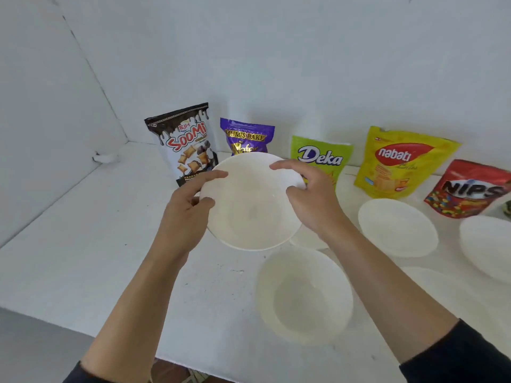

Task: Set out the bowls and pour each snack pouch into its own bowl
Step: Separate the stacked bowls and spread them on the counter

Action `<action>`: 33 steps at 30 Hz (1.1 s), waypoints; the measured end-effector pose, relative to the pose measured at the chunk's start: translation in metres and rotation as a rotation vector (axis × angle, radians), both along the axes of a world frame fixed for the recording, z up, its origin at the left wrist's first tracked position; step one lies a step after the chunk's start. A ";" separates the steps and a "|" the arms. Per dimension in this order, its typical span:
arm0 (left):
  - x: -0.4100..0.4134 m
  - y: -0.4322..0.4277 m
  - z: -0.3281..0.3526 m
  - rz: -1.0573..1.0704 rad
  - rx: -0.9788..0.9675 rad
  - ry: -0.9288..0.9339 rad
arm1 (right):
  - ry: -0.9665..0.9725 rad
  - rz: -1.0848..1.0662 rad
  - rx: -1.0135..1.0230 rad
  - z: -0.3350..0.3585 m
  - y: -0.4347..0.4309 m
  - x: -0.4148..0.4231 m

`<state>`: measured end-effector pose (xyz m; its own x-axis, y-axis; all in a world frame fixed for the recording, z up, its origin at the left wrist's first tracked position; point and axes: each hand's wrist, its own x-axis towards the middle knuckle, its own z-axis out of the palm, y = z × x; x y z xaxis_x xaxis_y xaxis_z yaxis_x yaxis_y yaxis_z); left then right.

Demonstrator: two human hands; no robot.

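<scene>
Both hands hold one white bowl (249, 205) above the white table, tilted toward me. My left hand (185, 211) grips its left rim and my right hand (309, 200) grips its right rim. Along the wall stand several snack pouches: black-and-white Soomi (184, 142), purple Mum's Bake Wafer (246, 135), green Deka (320, 158), yellow Nabati (398, 161) and red Nips (470, 189). More white bowls rest on the table: one near me (304, 294), one before the Nabati pouch (398, 228), one at the right edge (486, 244), and one partly hidden under my right wrist (307, 241).
The white table (110, 244) sits in a corner, with white walls at the back and left. Its front edge runs across the bottom left, with floor showing below. A small dark object (507, 210) peeks in at the right edge behind the Nips pouch.
</scene>
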<state>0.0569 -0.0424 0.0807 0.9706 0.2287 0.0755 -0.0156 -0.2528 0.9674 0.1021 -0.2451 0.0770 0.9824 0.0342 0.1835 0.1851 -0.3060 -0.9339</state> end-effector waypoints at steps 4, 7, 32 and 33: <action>0.000 -0.063 0.016 -0.094 -0.050 -0.082 | -0.037 -0.074 0.010 0.017 -0.069 -0.018; 0.002 -0.114 0.017 -0.146 -0.043 -0.117 | -0.059 -0.102 -0.018 0.023 -0.123 -0.034; -0.101 -0.465 -0.091 -0.244 0.094 0.136 | 0.270 -0.250 -0.161 -0.079 -0.467 -0.154; -0.104 -0.470 -0.096 -0.261 0.119 0.151 | 0.279 -0.249 -0.173 -0.084 -0.469 -0.155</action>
<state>-0.0469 -0.5123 -0.0151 0.9975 -0.0308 -0.0630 0.0471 -0.3712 0.9274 -0.0534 -0.7145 -0.0071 0.9758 -0.2038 -0.0790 -0.1677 -0.4665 -0.8685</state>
